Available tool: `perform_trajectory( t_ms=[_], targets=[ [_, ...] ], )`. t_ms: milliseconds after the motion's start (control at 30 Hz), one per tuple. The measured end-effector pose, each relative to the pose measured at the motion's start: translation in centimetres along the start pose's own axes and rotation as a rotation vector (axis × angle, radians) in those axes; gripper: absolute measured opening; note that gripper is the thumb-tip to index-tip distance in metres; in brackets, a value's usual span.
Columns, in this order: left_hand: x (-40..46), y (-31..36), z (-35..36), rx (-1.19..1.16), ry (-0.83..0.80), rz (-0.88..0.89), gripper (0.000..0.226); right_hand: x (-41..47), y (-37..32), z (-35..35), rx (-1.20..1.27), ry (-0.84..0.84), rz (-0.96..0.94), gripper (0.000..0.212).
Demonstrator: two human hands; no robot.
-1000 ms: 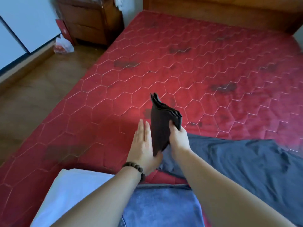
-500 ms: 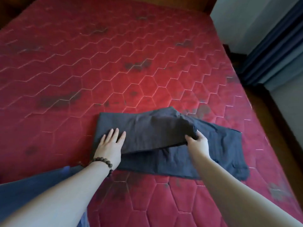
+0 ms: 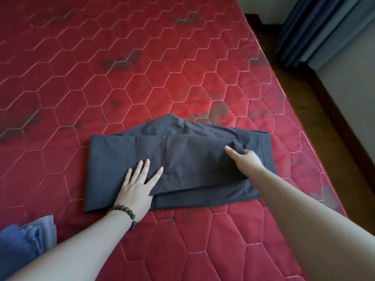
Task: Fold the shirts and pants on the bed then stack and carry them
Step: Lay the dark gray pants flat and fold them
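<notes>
Pants [image 3: 182, 159] lie folded under both hands [image 3: 136, 189].

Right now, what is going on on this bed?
A person is folding dark grey pants on a red mattress. The left hand lies flat on the folded layer, fingers spread. The right hand pinches the upper layer's right edge. A blue garment lies at the lower left.

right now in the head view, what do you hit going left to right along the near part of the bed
blue folded cloth → bead bracelet → left hand flat on the dark grey pants → right hand gripping the pants' folded edge → bare red mattress → blue curtain
</notes>
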State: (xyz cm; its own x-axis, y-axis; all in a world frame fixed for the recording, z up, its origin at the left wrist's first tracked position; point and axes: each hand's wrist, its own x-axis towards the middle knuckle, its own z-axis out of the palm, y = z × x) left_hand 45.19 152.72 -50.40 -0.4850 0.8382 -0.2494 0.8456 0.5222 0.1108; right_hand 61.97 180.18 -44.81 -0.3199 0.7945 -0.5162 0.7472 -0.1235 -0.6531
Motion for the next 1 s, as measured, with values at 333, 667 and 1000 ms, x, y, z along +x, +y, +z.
perform_trajectory(
  t_ms=[333, 667, 1000],
  targets=[
    [-0.7, 1.8, -0.6, 0.018, 0.025, 0.126, 0.099, -0.3, 3.6, -3.5, -0.256, 0.089, -0.138, 0.007],
    [-0.4, 5.2, -0.5, 0.015, 0.046, 0.093, 0.097, 1.7, 4.1, -5.9, -0.027, 0.131, -0.175, 0.027],
    [1.4, 8.7, 0.5, 0.012, 0.035, 0.153, 0.082, 3.4, 6.0, -9.0, -0.219, 0.180, -0.193, 0.046]
  ],
)
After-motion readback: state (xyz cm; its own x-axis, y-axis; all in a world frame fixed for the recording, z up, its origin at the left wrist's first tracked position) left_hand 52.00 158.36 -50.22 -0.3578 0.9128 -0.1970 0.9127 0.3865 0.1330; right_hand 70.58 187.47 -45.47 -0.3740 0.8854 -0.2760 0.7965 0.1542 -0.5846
